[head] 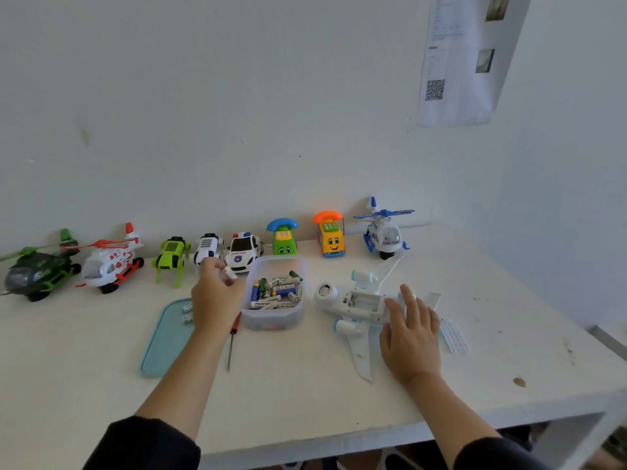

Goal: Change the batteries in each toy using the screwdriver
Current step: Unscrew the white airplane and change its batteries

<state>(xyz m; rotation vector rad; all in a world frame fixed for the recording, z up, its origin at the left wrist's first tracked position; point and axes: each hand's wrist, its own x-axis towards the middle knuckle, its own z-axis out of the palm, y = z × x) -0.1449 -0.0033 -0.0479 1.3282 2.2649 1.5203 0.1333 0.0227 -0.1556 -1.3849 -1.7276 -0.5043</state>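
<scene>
A white toy airplane (356, 308) lies belly-up on the table with its battery bay (363, 300) uncovered. My right hand (412, 330) rests flat on its rear body, fingers straight. My left hand (212, 293) hovers left of a clear plastic tub (276, 320) full of batteries and pinches a white battery (229, 273) in its fingertips. A red-handled screwdriver (232, 340) lies on the table beside my left wrist. Two batteries (186, 312) sit on a light blue tray (163, 347).
Along the wall stand several toys: a green helicopter (37, 271), a red-white helicopter (108, 262), a green robot dog (171, 257), a white robot dog (207, 249), a police car (242, 252), two phone cars (283, 239), a blue helicopter (385, 230). A white cover (454, 335) lies right of my right hand.
</scene>
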